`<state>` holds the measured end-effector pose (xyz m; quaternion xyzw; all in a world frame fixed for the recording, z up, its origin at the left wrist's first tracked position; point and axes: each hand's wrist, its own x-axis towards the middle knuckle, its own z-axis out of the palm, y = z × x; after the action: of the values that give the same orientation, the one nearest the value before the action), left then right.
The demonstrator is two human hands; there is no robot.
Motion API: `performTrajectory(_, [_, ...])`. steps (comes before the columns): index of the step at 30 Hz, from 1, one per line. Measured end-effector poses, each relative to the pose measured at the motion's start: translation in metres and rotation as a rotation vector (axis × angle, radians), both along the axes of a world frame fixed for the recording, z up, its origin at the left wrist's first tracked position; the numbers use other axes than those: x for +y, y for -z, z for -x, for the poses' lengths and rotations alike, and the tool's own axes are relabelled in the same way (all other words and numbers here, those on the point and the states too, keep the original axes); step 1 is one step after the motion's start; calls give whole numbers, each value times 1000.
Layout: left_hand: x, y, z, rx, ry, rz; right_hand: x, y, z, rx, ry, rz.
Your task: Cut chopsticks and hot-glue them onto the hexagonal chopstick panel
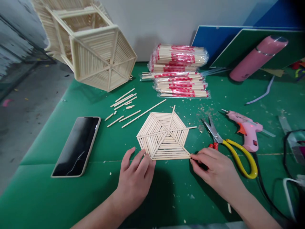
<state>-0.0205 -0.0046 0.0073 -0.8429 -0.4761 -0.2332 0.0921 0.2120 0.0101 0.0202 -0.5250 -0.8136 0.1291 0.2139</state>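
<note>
A flat hexagonal panel of thin wooden sticks (164,135) lies on the green table, its sticks filling the wedges between crossing spokes. Two spokes stick out past the edge at the top and right. My left hand (138,175) rests at the panel's lower left corner, fingers bent and spread, fingertips touching its edge. At the lower right corner, my right hand (212,167) has thumb and forefinger pinched on the end of the front stick. To the right of the panel lie scissors with yellow handles (240,159), blades partly open, and a pink glue gun (245,127).
Loose cut sticks (125,100) are scattered behind the panel. A phone (76,146) lies at left. A hexagonal stick structure (105,60) stands at the back left, near wrapped chopstick packs (179,70). A pink bottle (258,58) leans against boards at right; a black cable (264,190) runs along the right.
</note>
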Motion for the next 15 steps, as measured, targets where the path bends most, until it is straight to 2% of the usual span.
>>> performTrajectory(15, [1, -3, 4, 103, 132, -55, -2, 2, -1, -14, -14, -8])
